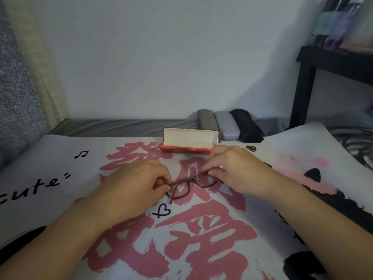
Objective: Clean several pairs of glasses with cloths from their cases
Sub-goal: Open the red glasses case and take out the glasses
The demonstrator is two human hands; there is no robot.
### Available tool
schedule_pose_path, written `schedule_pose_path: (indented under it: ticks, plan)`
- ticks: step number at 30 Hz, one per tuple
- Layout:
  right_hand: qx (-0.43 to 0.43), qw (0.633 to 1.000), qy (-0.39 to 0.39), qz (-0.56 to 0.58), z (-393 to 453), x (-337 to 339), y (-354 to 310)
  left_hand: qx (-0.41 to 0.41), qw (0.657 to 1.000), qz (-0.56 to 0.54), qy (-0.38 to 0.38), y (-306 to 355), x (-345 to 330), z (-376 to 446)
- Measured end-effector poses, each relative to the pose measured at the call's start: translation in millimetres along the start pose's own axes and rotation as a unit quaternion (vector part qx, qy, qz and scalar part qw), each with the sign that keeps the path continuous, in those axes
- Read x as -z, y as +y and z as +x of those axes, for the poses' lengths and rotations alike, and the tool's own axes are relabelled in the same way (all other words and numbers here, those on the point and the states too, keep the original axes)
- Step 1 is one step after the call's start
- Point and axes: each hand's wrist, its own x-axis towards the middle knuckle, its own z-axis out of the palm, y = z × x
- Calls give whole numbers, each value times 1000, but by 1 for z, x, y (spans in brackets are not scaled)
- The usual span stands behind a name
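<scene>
A pair of brown tortoiseshell glasses (186, 185) hangs just above the printed white-and-pink cloth surface (201, 229) at the middle. My left hand (139, 178) pinches the frame's left end. My right hand (232, 166) pinches its right end. Behind them an open red glasses case (189, 141) with a cream lining stands with its lid up. No cleaning cloth shows.
Three closed cases lie side by side behind the red one: a grey-brown case (206, 120), a light grey case (227, 125) and a black case (247, 125). A black shelf unit (314, 63) stands at the right by the wall. A curtain hangs at the left.
</scene>
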Motion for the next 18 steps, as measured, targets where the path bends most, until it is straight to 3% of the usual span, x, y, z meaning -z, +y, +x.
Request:
schedule_pose_path:
  ticks: [4, 6, 9, 12, 14, 18]
  plan:
    - [-4, 1000, 3, 9, 0, 0, 7, 23, 999, -28, 13, -2, -4, 1]
    - [-14, 999, 20, 44, 0, 1, 12, 40, 992, -115, 32, -5, -3, 4]
    - [-66, 982, 27, 172, -6, 11, 16, 28, 954, -294, 42, -11, 7, 8]
    - [-72, 959, 0, 274, -15, 23, 23, -16, 919, -393, 4, -18, 15, 6]
    - [-60, 946, -21, 318, -20, 29, 26, -22, 929, -367, -28, -25, 14, 4]
    - [-100, 939, -103, 313, -27, 30, 29, -46, 975, -209, -59, -26, 4, 4]
